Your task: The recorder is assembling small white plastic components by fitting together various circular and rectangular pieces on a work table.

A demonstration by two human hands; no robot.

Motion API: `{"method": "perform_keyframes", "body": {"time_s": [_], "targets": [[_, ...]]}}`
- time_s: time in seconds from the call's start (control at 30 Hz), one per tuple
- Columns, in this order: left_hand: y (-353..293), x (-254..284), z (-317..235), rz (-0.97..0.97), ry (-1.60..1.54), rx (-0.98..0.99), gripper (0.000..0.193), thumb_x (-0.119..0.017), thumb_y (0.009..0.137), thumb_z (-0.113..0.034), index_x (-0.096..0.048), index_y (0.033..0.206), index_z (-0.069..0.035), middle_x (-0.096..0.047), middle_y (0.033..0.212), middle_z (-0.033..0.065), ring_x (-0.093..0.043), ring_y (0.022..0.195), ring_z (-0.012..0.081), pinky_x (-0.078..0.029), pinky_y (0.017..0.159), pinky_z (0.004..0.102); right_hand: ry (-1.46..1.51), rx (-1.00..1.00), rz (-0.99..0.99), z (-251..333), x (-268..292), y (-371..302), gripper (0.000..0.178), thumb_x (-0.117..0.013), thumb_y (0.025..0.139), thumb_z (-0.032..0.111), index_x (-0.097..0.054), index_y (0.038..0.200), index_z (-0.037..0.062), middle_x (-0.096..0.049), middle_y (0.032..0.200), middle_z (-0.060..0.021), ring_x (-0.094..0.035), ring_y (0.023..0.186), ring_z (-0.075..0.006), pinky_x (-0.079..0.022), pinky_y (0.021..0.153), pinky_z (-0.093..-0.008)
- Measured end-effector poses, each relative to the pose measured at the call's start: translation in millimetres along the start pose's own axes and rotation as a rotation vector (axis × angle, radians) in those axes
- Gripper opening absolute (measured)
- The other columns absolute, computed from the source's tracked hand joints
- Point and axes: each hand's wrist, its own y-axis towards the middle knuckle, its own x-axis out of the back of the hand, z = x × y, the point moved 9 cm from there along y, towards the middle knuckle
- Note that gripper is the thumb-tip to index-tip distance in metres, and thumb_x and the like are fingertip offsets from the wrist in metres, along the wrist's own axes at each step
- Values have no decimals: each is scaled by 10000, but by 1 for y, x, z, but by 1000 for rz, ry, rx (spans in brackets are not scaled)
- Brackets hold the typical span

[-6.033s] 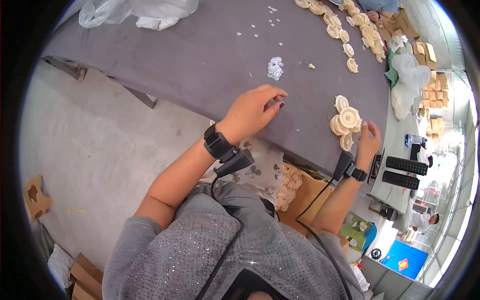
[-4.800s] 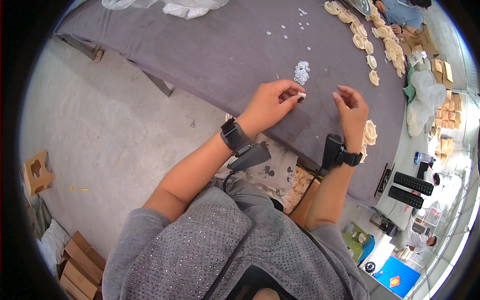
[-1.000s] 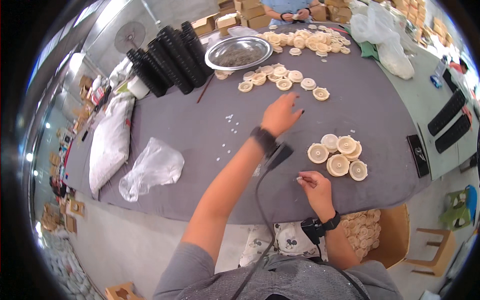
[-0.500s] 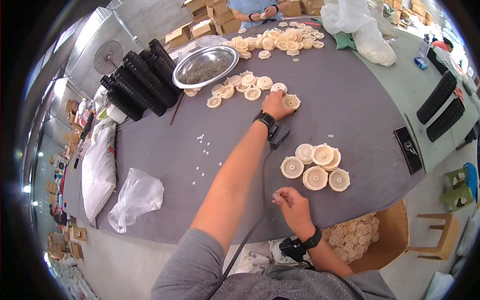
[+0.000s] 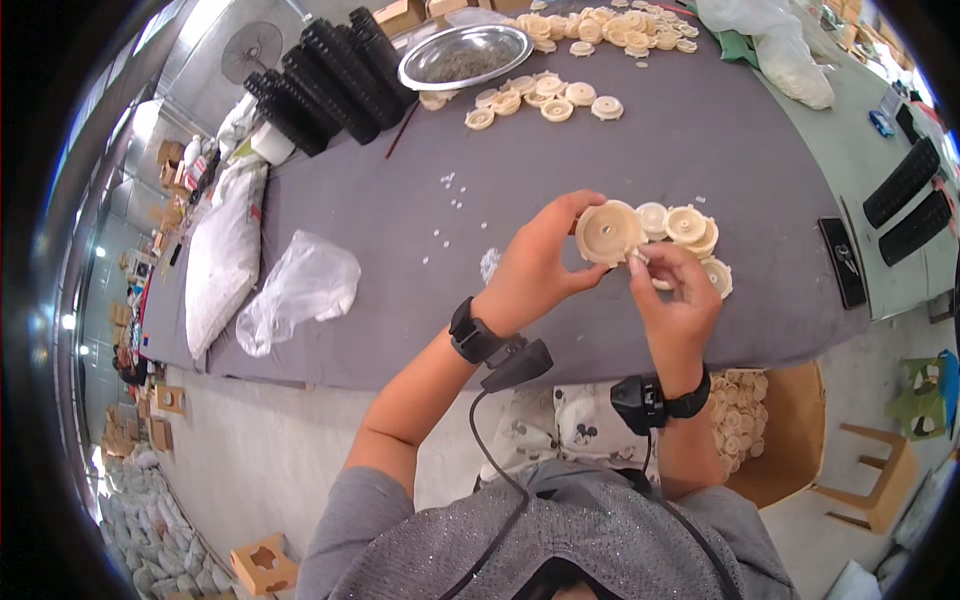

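My left hand [image 5: 530, 268] grips a round cream plastic cap [image 5: 603, 236] by its edge, raised above the table with its hollow face toward me. At the cap's lower right rim, my right hand [image 5: 682, 308] pinches a small pale piece [image 5: 637, 257] between thumb and fingers. What kind of piece it is cannot be made out. Just behind and beside my right hand lies a small group of similar caps [image 5: 688, 226], partly hidden by my hands. Farther off, a second cluster of caps [image 5: 556, 108] rests on the dark grey tabletop [image 5: 400, 290].
A metal bowl [image 5: 466, 60] of grey bits stands at the back beside black ribbed tubes [image 5: 330, 80]. Small white discs [image 5: 447, 232] and a clear plastic bag [image 5: 300, 290] lie leftward. A phone [image 5: 842, 262] sits at the right edge. Below, a carton [image 5: 790, 430] holds many caps.
My left hand has taken a cap from the far cluster and drawn it back toward me. My right hand has risen to meet it at the rim. The view has shifted.
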Motion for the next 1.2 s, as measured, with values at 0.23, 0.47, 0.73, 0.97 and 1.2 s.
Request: {"method": "perform_keyframes", "body": {"time_s": [0.23, 0.47, 0.73, 0.97, 1.2], "targets": [[-35, 18, -30, -67, -39, -9, 571, -698, 665, -25, -440, 1174, -53, -551, 1112, 106, -579, 987, 236, -467, 850, 317, -132, 164, 102, 39, -24, -21, 189, -650, 690, -39, -619, 870, 8, -635, 773, -64, -606, 665, -120, -483, 623, -235], [-57, 20, -37, -77, -95, 13, 558, -661, 694, 4, -415, 1192, -56, -514, 1139, 105, -563, 1025, 246, -461, 876, 321, -137, 160, 68, 48, -29, -34, 189, -666, 693, -37, -623, 871, 7, -637, 761, -60, -594, 648, -107, -483, 585, -241], [-71, 21, -33, -109, -327, 112, 566, -647, 714, 20, -387, 1216, -9, -535, 1126, 149, -558, 1039, 233, -447, 898, 319, -153, 165, 188, 45, -38, -36, 188, -667, 688, -47, -647, 868, 6, -646, 789, -66, -594, 674, -110, -480, 599, -234], [-78, 12, -14, -201, -626, 271, 432, -662, 755, -51, -490, 1143, 30, -601, 1033, 111, -565, 971, 139, -450, 860, 279, -79, -33, 373, 27, -41, -34, 206, -657, 706, -35, -649, 908, 4, -653, 826, -54, -587, 703, -101, -467, 641, -220], [-88, 3, -4, -237, -749, 338, 350, -593, 814, -7, -490, 1146, 43, -582, 1050, 73, -550, 942, 110, -471, 810, 247, -36, -221, 522, 20, -41, -41, 198, -613, 776, 14, -649, 970, 26, -648, 854, -50, -588, 741, -92, -463, 673, -212]]}}
